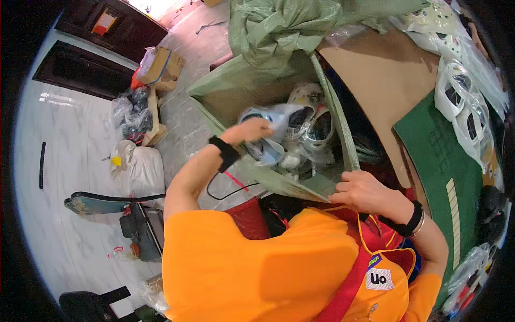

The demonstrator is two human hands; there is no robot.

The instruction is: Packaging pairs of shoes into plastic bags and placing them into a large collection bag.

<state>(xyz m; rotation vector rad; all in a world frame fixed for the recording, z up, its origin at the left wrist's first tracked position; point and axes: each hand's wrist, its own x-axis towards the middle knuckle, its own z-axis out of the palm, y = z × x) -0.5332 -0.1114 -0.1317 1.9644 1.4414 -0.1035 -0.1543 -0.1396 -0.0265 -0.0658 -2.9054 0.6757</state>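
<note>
Watching the left hand on pale-blue bagged shoes inside the green sack; blurred, I can't tell its grip. Right hand pinches the sack's near rim.

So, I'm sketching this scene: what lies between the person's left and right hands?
In the head view, plastic-wrapped shoes inside the open green sack lie between the left hand and the right hand, which holds the sack's rim.
</note>
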